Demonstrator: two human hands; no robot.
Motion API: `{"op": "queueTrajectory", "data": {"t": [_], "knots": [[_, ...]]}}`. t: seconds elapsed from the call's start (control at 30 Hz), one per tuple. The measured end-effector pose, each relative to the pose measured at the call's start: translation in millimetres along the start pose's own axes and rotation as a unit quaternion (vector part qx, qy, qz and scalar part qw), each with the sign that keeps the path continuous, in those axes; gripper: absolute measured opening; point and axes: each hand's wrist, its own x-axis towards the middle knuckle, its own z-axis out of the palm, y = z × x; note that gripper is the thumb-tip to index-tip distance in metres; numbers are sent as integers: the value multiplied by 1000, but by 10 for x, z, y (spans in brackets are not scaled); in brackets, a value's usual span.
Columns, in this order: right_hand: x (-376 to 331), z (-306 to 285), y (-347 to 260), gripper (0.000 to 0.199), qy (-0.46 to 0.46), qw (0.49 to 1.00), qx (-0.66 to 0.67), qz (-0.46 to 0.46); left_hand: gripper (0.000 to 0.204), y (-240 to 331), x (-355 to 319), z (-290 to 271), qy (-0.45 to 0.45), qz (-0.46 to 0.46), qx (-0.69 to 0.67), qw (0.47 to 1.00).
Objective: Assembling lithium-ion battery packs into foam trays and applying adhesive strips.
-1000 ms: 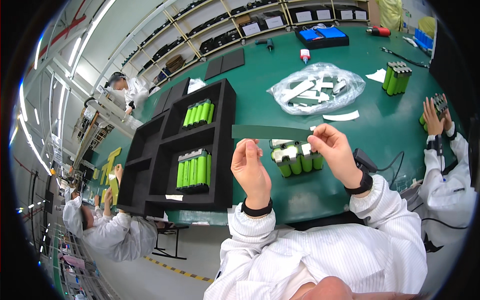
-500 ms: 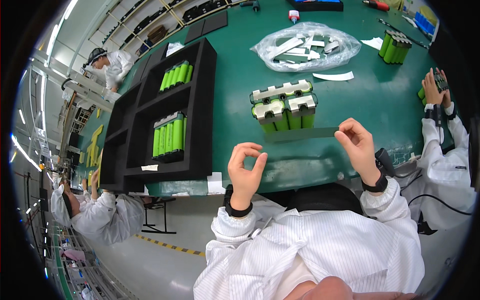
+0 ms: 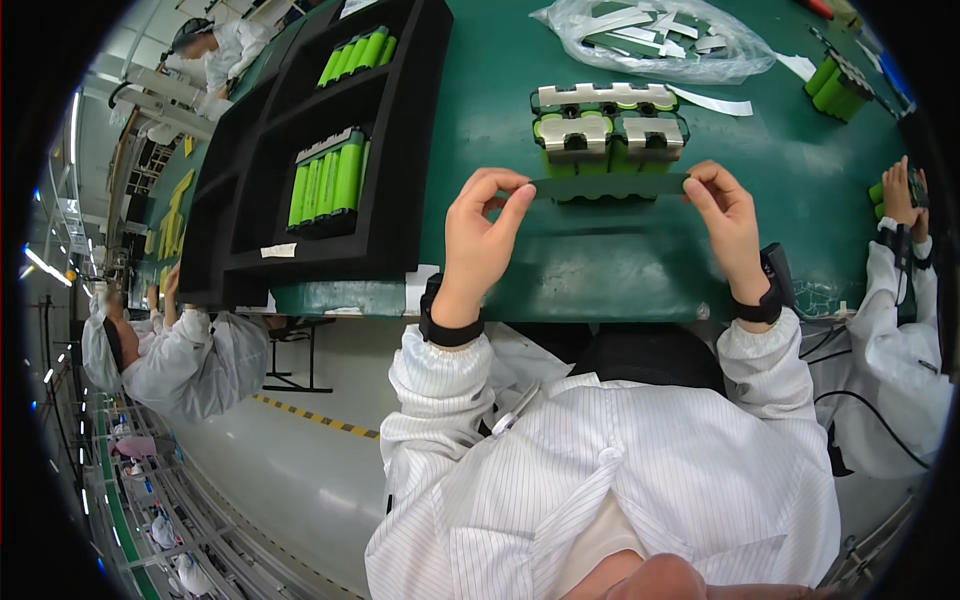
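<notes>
My left hand (image 3: 482,222) and my right hand (image 3: 722,214) pinch the two ends of a long dark green strip (image 3: 608,186), stretched level between them above the green table (image 3: 600,260). Just behind the strip stands a block of green cylindrical cells (image 3: 608,128) with white slotted caps on top. Both wrists wear black bands, and my white striped sleeves fill the lower picture.
A black foam tray (image 3: 390,150) with rows of green cells (image 3: 328,182) lies at left. A clear bag of white parts (image 3: 655,35) sits at the back. More green cells (image 3: 840,88) stand far right. A person's hands (image 3: 898,195) work at right; another person sits lower left.
The view has tilted down and the table moved up. My hands have drawn closer to the cell block, still holding the strip stretched between them.
</notes>
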Motion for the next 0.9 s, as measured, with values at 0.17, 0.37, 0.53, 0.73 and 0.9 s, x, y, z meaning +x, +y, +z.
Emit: {"op": "queueTrajectory", "data": {"t": [0.17, 0.37, 0.53, 0.73, 0.9], "knots": [[51, 5, 69, 9, -7, 999, -6, -34, 8, -51, 13, 18, 50, 41, 58, 996], [14, -78, 135, 6, -13, 996, -26, -83, 11, -18, -200, 211, 128, 17, 26, 991], [-32, -45, 105, 5, -45, 992, -29, -118, 12, 44, -287, 222, 150, -47, -50, 986], [30, -11, 83, 7, -36, 994, -16, -101, 6, -48, -171, 84, 131, 31, 16, 991], [29, 3, 40, 8, -13, 995, -22, -95, 11, -15, -109, 71, 108, -6, -48, 993]]}}
